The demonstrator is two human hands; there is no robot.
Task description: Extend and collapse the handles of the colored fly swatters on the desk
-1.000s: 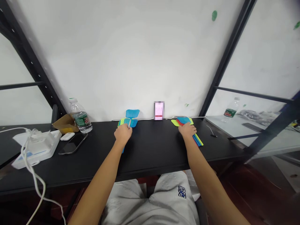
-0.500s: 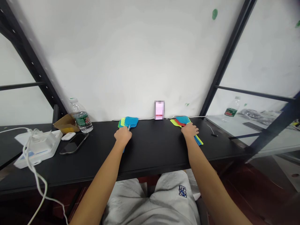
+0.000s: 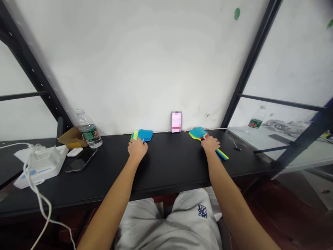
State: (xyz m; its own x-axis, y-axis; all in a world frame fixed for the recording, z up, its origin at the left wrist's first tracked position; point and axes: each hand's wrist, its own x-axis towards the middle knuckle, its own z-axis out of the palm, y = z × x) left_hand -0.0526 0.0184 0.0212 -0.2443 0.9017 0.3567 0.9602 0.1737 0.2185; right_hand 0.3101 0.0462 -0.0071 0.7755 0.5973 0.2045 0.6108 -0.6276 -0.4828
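Note:
On the black desk lie two bunches of fly swatters with flat heads. In the left bunch, blue heads [image 3: 145,135] lie beside a yellow mesh one [image 3: 135,134]. My left hand [image 3: 137,148] is closed over their handles, which it hides. The right bunch has a blue head [image 3: 197,131] on top, with yellow-green and red ones [image 3: 205,136] partly under it. My right hand [image 3: 211,144] grips across these handles, fingers toward the right. Yellow and blue handle ends [image 3: 222,154] stick out below it, fanned apart.
A lit phone [image 3: 176,122] leans against the wall. To the left are a water bottle [image 3: 90,133], a brown box [image 3: 71,138], a white earphone case [image 3: 75,152], a dark phone [image 3: 81,160] and a white power strip with cables [image 3: 44,166]. A short cable [image 3: 236,148] lies at right.
The left hand has shifted slightly over its bunch, and the handle end below it is now hidden. On the right, the heads and handle ends have turned and spread a little.

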